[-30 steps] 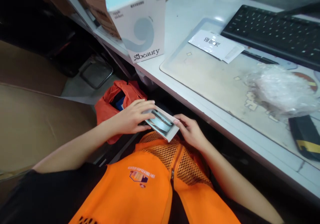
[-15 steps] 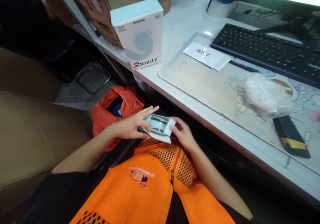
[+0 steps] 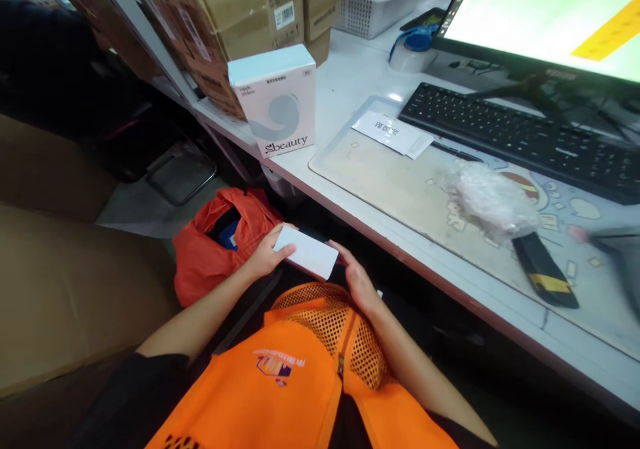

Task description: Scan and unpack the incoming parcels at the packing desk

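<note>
Over my lap, a small white box (image 3: 307, 253) shows a plain, closed face. My left hand (image 3: 268, 255) is closed on its left end, thumb on top and the other fingers mostly hidden behind it. Beside the box's right end is my right hand (image 3: 359, 281), its fingers stretched out and apart; whether the fingertips touch the box I cannot tell. A larger white and pale-blue "Sbeauty" box (image 3: 278, 112) stands upright at the desk's near edge, beyond my hands.
On the desk mat (image 3: 380, 182) lie white printed cards (image 3: 390, 133), crumpled clear plastic (image 3: 493, 199) and a black-and-yellow cutter (image 3: 546, 272). A keyboard (image 3: 520, 135) and monitor (image 3: 525, 19) stand behind. Cardboard boxes (image 3: 240, 15) are stacked left; an orange bag (image 3: 200, 255) sits below.
The small box was open, with pale-blue contents showing; now its closed white face is up. My left hand grips its end, and my right hand has loosened, fingers extended. The view has tilted up.
</note>
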The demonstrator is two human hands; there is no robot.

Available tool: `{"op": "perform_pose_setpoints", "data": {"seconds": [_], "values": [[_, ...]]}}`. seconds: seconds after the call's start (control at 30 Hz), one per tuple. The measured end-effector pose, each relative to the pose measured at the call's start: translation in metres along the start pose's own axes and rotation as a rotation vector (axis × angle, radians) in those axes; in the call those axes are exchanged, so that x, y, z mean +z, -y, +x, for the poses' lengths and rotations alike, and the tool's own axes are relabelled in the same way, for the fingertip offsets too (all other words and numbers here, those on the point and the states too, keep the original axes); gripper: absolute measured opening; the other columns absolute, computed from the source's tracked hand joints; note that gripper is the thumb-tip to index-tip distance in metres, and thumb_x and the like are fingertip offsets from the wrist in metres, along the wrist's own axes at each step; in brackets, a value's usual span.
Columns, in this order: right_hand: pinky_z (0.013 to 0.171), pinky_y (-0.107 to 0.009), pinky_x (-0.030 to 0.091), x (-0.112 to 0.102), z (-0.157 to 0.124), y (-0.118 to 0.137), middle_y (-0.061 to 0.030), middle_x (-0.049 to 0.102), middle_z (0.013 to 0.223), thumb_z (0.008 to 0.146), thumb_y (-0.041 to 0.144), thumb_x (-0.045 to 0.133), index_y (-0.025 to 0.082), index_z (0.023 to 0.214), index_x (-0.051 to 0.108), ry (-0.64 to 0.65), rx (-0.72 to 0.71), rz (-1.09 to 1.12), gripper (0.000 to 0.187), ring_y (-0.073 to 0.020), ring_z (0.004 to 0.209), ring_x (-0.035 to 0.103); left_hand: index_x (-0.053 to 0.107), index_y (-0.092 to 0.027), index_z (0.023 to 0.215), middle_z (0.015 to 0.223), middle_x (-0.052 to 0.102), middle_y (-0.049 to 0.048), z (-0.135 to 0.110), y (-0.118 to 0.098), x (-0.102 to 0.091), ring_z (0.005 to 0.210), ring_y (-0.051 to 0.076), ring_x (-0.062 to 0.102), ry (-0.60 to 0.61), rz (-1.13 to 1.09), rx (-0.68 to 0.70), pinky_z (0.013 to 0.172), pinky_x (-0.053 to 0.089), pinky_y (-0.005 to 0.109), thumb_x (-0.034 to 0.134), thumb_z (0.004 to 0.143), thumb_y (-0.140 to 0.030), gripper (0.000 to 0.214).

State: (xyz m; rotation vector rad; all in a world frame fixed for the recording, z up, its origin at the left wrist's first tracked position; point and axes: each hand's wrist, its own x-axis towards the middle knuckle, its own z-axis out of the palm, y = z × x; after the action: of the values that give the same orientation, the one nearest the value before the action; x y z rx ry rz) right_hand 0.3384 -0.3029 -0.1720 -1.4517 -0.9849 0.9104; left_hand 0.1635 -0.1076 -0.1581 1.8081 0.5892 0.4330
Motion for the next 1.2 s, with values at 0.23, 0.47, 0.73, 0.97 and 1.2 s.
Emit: {"op": "perform_pose_setpoints", "data": {"seconds": [0.23,0.47,0.73,0.97,1.2], "values": [[0.114,-0.049,0.047,-0.018,-0.039,0.063,-0.0144,0.061,0.142,0.08,0.054,0.081,0.024,0.151,0.046,-0.196,-0.134,-0.277,0.084,-0.0304,0.13,0.06,0.05,-0.023,0.137,0.137,0.056,0.0167,-0.022,-0.053,0.004,0.13,0.035,0.057,-0.151,-0.083,0.09,0.109,0.049,0.048,0.079,0.075,-0.072,0.084],[0.103,-0.044,0.056,-0.092,-0.039,0.162,-0.0115,0.063,0.14,0.082,0.064,0.077,0.027,0.149,0.049,-0.331,-0.273,-0.146,0.081,-0.0305,0.126,0.062,0.064,-0.018,0.133,0.113,0.072,0.0162,0.023,-0.095,0.013,0.114,0.041,0.067,0.289,-0.244,-0.025,0.092,0.06,0.047,0.098,0.055,-0.057,0.094],[0.105,-0.055,0.046,-0.212,0.025,0.16,-0.023,0.064,0.136,0.091,0.051,0.064,0.012,0.152,0.048,-0.544,0.16,-1.297,0.074,-0.04,0.128,0.057,0.069,-0.022,0.124,0.109,0.076,0.0077,0.07,-0.128,0.021,0.103,0.027,0.072,-0.446,-0.768,0.119,0.088,0.063,0.032,0.094,0.059,-0.06,0.079],[0.092,-0.044,0.05,-0.209,0.074,0.16,-0.0226,0.071,0.123,0.097,0.033,0.054,0.011,0.152,0.046,-0.347,0.297,-1.506,0.06,-0.0365,0.112,0.066,0.068,-0.027,0.128,0.12,0.074,0.0059,0.044,-0.12,-0.003,0.114,0.028,0.07,-0.604,-0.771,0.148,0.087,0.064,0.032,0.094,0.061,-0.056,0.078],[0.101,-0.045,0.049,-0.167,0.209,0.2,-0.0235,0.063,0.136,0.099,0.031,0.055,0.012,0.155,0.043,-0.281,-0.007,-1.391,0.06,-0.0358,0.124,0.06,0.066,-0.029,0.132,0.117,0.075,0.0046,0.031,-0.109,-0.002,0.108,0.025,0.072,-0.701,-0.79,0.137,0.088,0.063,0.031,0.094,0.063,-0.055,0.078]]}}
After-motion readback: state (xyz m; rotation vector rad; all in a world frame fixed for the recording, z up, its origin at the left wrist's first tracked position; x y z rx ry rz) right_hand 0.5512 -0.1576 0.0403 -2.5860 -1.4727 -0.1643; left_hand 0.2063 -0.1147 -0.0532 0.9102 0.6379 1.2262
